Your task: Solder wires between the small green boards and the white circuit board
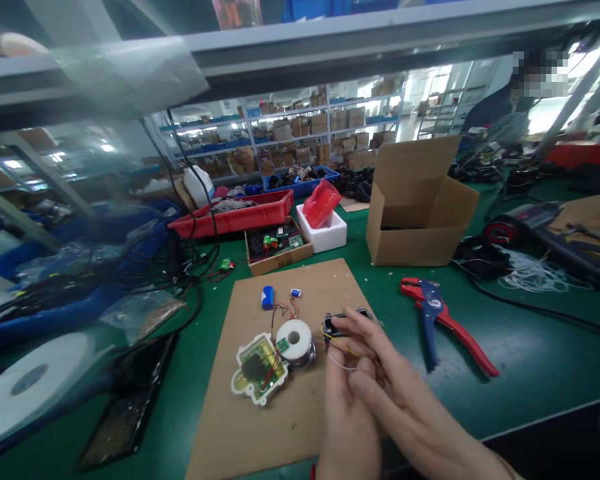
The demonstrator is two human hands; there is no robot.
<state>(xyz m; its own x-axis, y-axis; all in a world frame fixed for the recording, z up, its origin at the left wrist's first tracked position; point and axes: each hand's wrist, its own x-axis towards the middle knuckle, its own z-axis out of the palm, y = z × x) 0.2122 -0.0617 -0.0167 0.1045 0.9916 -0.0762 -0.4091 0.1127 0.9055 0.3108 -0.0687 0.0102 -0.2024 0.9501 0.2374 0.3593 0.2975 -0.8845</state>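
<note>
My two hands meet over the right part of a brown cardboard sheet (260, 427). My right hand (405, 400) reaches forward with its fingers pressed together, their tips on a small black module (337, 324) with thin yellow and red wires. My left hand (347, 420) sits just below it, its fingers closed round a thin pale wire loop (341, 364) hanging from the module. Left of the hands lie a spool of solder wire (295, 341) and a circuit board in a pale housing (259, 368), joined by red and black wires.
A blue cylindrical cell (267, 297) and a tiny blue part (295, 292) lie farther back on the sheet. Red-and-blue wire strippers (443, 323) lie to the right. Behind stand an open cardboard box (415, 220), a foam box (325, 233), a parts tray (279, 248), a red bin (235, 219). A person sits far right.
</note>
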